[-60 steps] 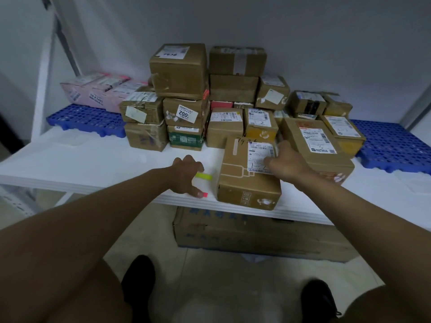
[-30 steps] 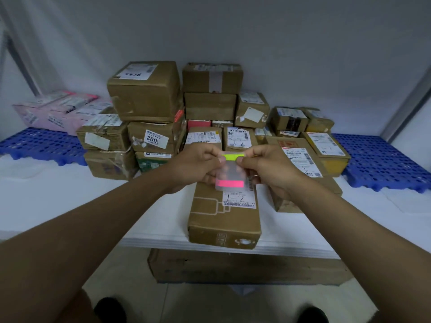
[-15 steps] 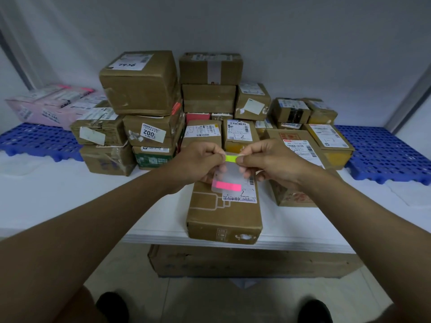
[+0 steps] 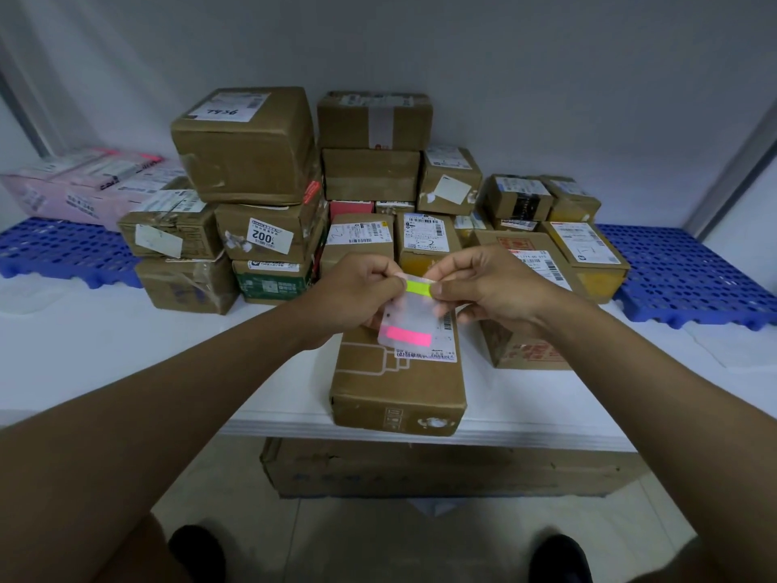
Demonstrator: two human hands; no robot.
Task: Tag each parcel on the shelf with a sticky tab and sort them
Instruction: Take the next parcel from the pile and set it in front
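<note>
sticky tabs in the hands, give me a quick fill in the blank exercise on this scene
1. Both hands pinch the ____ tab at the top of the clear sheet.
2. The tab lower on the sheet is ____.
3. The box below the hands lies at the shelf's ____ edge.
4. The pallets at both ends of the shelf are ____.

Missing words: yellow-green; pink; front; blue

One parcel lies before the stacked parcels on the shelf.
</note>
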